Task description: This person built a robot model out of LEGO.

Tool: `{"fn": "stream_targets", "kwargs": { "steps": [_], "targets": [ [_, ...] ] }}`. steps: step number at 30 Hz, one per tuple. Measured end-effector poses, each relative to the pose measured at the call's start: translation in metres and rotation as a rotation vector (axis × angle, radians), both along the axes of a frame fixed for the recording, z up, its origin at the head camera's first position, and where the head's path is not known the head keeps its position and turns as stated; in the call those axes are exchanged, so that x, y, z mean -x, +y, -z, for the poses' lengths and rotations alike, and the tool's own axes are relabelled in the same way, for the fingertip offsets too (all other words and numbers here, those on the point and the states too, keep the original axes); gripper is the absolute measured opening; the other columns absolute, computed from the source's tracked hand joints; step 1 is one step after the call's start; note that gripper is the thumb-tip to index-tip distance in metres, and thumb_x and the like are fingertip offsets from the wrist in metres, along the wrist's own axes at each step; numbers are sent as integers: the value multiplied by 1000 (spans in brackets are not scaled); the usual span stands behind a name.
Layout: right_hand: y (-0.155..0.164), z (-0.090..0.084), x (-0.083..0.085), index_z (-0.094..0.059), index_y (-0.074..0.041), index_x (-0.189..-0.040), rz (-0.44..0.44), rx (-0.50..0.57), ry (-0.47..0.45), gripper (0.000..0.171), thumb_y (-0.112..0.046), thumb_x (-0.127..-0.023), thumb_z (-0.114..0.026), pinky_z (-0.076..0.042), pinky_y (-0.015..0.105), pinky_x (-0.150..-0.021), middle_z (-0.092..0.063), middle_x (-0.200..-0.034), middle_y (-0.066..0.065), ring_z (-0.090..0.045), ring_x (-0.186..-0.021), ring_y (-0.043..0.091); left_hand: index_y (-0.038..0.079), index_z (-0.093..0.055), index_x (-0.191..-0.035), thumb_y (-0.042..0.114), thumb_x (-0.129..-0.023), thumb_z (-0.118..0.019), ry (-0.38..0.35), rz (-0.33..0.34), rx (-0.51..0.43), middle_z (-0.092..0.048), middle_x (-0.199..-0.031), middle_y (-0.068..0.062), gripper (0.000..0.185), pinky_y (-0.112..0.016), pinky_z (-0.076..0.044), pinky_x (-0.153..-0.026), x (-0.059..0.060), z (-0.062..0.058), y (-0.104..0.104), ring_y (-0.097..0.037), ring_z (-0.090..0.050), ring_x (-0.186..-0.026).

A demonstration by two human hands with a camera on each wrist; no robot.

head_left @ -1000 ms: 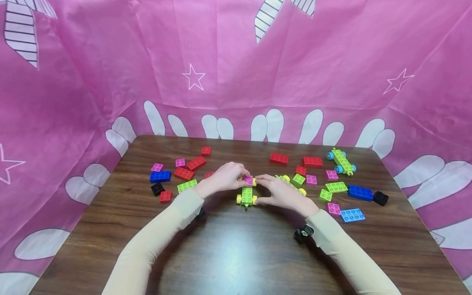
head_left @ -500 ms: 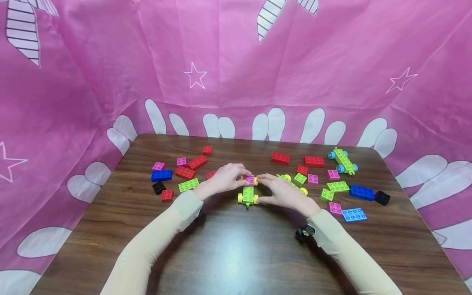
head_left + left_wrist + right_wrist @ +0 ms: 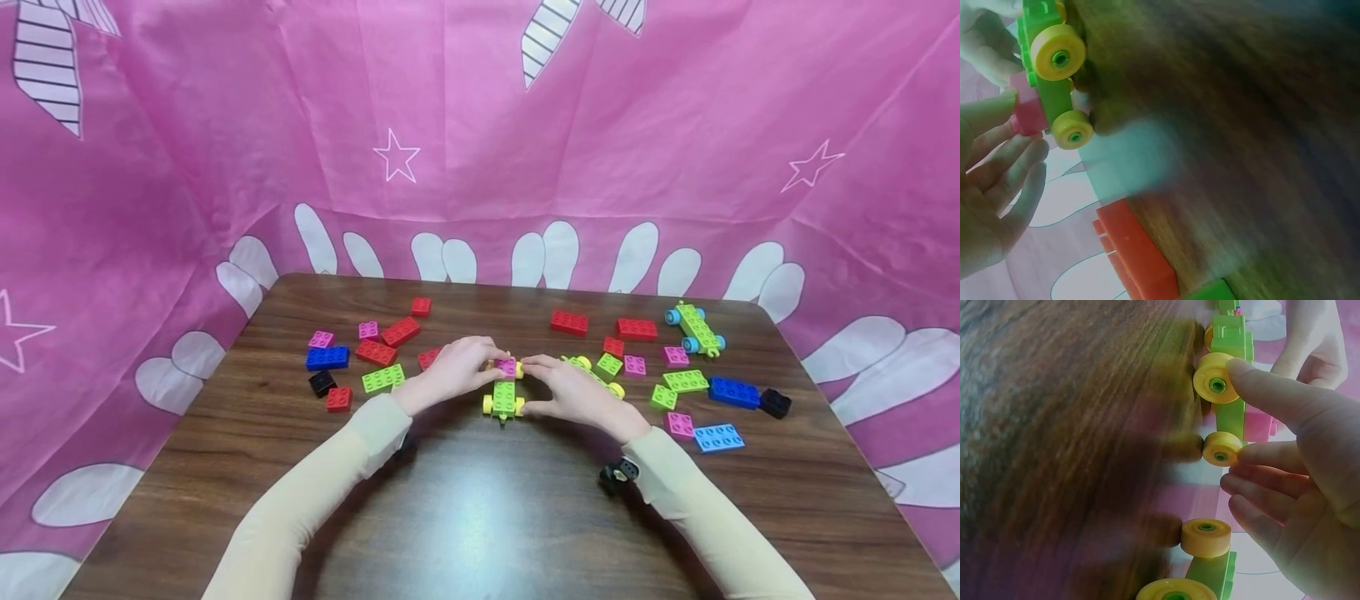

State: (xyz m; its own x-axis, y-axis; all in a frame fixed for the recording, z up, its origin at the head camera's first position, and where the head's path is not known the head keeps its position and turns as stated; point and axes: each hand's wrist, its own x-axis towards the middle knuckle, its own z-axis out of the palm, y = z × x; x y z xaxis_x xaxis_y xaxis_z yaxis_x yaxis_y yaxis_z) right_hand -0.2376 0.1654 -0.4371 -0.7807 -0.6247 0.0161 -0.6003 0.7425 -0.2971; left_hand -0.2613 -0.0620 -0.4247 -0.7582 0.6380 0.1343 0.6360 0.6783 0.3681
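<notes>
Centrally, left hand (image 3: pixel 456 369) and right hand (image 3: pixel 568 390) pinch a pink brick (image 3: pixel 507 367) onto the yellow-wheeled green chassis (image 3: pixel 503 397) standing mid-table (image 3: pixel 480 500); firm downward pressure likely seats it.

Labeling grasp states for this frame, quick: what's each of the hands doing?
Left hand: pinches the small pink plastic brick on the green plastic wheeled base with yellow wheels.
Right hand: grips that base, thumb on a wheel.

A head camera looks forward and down over the whole table (image 3: pixel 480 517), while both wrist cameras sit low and close at its surface, facing the yellow-wheeled green cart (image 3: pixel 504 398) that all three views share.
</notes>
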Motion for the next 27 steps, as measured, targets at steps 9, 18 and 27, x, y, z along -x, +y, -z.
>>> {"fn": "stream_targets", "kwargs": {
  "steps": [9, 18, 27],
  "targets": [
    [0, 0, 0, -58, -1, -135, -5, 3, 5, 73, -47, -82, -77, -50, 47, -105, -59, -140, 15, -60, -127, 31, 9, -71, -122, 20, -91, -72, 50, 30, 8, -73, -102, -6, 33, -29, -57, -73, -4, 1, -1, -17, -65, -84],
    [0, 0, -1, -59, 0, -135, -7, 5, 6, 72, -46, -82, -78, -50, 47, -105, -59, -140, 15, -60, -127, 31, 8, -72, -119, 21, -90, -73, -94, -91, -163, -75, -114, -6, 32, -34, -59, -86, -4, 9, -5, -20, -72, -99],
    [-1, -1, 0, -58, -1, -136, -5, 7, -10, 73, -47, -82, -78, -49, 47, -106, -59, -141, 15, -58, -129, 31, 13, -78, -107, 27, -83, -81, -113, -164, -161, -78, -104, -3, 28, -34, -59, -79, -2, 1, -5, -17, -74, -95]
  ]
}}
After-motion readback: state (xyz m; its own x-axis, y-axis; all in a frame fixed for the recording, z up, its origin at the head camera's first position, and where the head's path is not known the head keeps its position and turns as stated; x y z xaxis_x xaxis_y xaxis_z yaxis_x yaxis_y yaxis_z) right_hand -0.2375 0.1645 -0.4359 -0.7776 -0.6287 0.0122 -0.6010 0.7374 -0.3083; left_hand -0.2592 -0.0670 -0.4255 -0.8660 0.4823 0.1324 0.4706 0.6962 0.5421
